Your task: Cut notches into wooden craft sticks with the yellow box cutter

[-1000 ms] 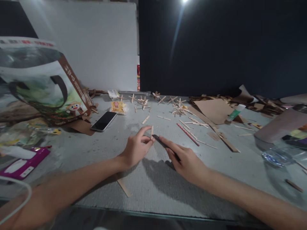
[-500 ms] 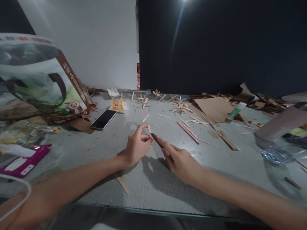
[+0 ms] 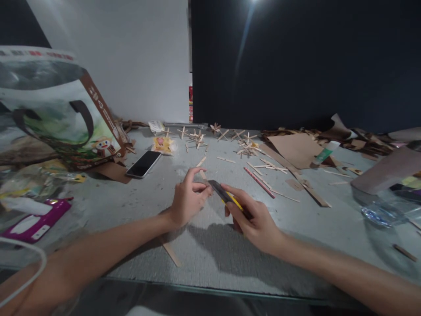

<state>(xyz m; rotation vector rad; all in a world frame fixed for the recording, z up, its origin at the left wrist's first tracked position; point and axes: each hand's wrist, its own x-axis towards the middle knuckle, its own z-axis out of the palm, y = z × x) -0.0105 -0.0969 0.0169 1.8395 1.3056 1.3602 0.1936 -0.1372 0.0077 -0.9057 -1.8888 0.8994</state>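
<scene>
My left hand [image 3: 189, 199] pinches a short wooden stick [image 3: 203, 175] above the grey table [image 3: 131, 245]. My right hand [image 3: 258, 221] is closed around a yellow and black utility knife [image 3: 232, 201]. The knife's dark front end points up and left, beside the stick and my left fingertips; whether it touches the stick is too small to tell. Another wooden stick [image 3: 171, 254] lies on the table under my left forearm. Beyond my hands lie small star shapes made of crossed sticks [image 3: 198, 138] and some loose sticks [image 3: 271, 166].
A phone [image 3: 144, 164], a purple device [image 3: 39, 221] and a large printed bag [image 3: 66, 118] stand or lie at the left. To the right are a red striped straw [image 3: 259, 182], cardboard [image 3: 292, 149], a glue stick [image 3: 327, 152] and a clear plastic item [image 3: 381, 213].
My right hand has moved slightly right and turned, so the knife's yellow handle now shows. The stick in my left hand leans further to the left.
</scene>
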